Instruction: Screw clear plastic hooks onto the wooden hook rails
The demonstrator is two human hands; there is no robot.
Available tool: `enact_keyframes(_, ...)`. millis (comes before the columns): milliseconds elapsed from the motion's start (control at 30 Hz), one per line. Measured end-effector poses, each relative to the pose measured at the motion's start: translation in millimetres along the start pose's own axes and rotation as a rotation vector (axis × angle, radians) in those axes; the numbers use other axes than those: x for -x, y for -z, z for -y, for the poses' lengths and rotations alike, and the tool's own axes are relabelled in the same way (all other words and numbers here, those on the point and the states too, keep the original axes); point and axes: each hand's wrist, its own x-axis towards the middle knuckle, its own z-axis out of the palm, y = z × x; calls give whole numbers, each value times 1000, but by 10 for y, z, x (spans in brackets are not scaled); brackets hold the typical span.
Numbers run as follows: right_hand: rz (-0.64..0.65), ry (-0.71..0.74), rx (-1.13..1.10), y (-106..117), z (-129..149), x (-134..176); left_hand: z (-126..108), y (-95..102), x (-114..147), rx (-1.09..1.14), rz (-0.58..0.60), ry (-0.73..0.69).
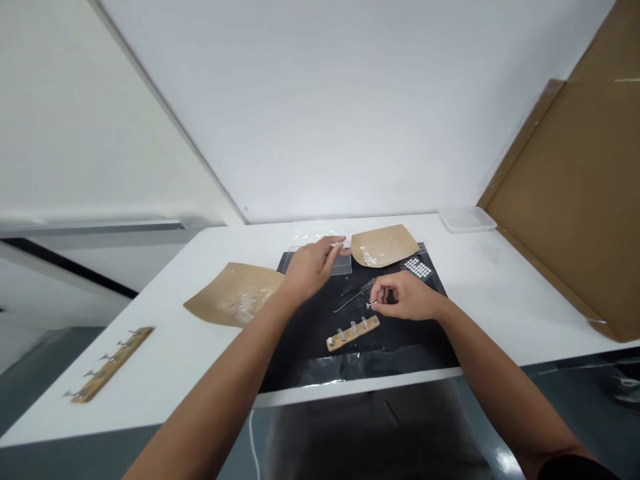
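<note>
My right hand is closed in a pinch on a small silvery holder with a flared end, just above the black mat. My left hand is at the back of the mat, beside a paper tray with small white pieces in it. Its thumb and fingers are together on a tiny whitish piece, too small to name. Below my right hand lies a short wooden strip bearing several upright clear pieces. A thin curved tool lies near my right fingertips.
Another paper tray with clear pieces stands left of the mat. Further left is a wooden strip with several metal holders. A sheet of white dots, a clear plastic lid and a large cardboard panel are on the right.
</note>
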Motion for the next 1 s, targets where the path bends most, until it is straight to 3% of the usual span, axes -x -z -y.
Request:
enact_keyframes(200,62,1,95,25,23,21,1,-4,528,181,127,-250)
enact_keyframes(367,95,-21,129,84,18,40,-14,-8,683,353,229,-363)
enact_keyframes(667,277,-76,60,47,28,-17,-138,-87,757,214,360,-400)
enact_keyframes(1000,273,-171,105,28,54,-12,-189,-179,804,113,448,-366)
